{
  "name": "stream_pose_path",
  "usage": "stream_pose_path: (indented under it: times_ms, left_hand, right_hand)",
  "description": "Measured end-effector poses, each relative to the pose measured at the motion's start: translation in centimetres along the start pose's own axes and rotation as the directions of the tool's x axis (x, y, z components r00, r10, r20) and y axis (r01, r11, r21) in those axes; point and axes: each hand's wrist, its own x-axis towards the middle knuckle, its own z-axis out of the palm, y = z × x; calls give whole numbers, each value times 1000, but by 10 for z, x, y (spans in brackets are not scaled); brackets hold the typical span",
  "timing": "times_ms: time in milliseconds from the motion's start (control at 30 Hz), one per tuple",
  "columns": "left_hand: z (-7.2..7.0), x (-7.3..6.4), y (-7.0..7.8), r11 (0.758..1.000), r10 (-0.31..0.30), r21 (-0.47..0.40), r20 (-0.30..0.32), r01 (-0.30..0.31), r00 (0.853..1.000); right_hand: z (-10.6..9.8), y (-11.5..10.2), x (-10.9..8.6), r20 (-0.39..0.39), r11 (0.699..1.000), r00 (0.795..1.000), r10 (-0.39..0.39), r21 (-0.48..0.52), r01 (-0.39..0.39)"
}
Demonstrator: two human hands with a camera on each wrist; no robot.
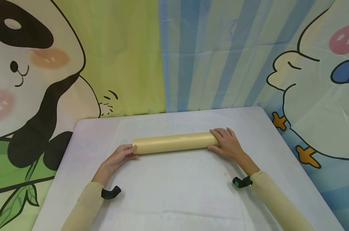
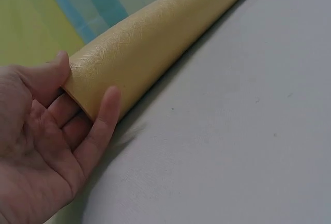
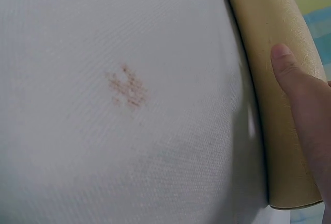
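A pale yellow rolled sheet [image 1: 174, 143] with a finely textured surface lies lengthwise across the white table in the head view. At its left end my left hand [image 1: 120, 157] grips the edge. In the left wrist view, the thumb of that hand [image 2: 46, 146] presses the outside of the roll [image 2: 139, 43], and some fingers reach into its hollow end. My right hand [image 1: 227, 142] holds the roll near its right end. The right wrist view has the thumb of this hand [image 3: 310, 110] along the roll's near side [image 3: 266, 22]; its other fingers are mostly hidden.
The white table [image 1: 174, 192] has a far edge against a cartoon-printed curtain [image 1: 209, 57]. A small reddish-brown stain [image 3: 128, 87] marks the tabletop. Dark wrist cameras are strapped to both wrists, the left one [image 1: 111, 192] and the right one [image 1: 242, 182].
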Motion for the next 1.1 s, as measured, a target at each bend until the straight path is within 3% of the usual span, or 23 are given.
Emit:
stream_pose_path:
  times_ms: [67, 167, 333, 533, 633, 700, 900, 1100]
  left_hand:
    - [0, -1, 1, 1000, 5, -17, 22, -5, 1000]
    - [0, -2, 1, 1000, 14, 20, 8, -14, 1000]
    - [3, -3, 1, 994, -3, 107, -102, 14, 995]
    - [2, -1, 1, 988, -39, 134, -241, 73, 970]
    - [4, -4, 6, 986, -40, 145, -277, 83, 960]
    - [3, -6, 5, 987, -32, 145, -270, 74, 962]
    - [-8, -15, -1, 996, -18, 85, -163, 32, 986]
    - [-6, -19, 3, 997, -42, 63, -190, 54, 981]
  right_hand:
    - [1, 1, -1, -4, 1000, 1000, 4, -2, -4]
    - [1, 2, -2, -5, 1000, 1000, 3, -1, -3]
    - [1, 2, -3, -8, 1000, 1000, -6, 3, 6]
    - [1, 3, -4, -2, 1000, 1000, 8, -3, -8]
    - [2, 5, -4, 3, 1000, 1000, 11, -7, -11]
    - [2, 5, -3, 7, 1000, 1000, 11, -8, -11]
    - [2, 3, -3, 7, 1000, 1000, 8, -1, -8]
    - [2, 3, -3, -7, 1000, 1000, -1, 4, 1]
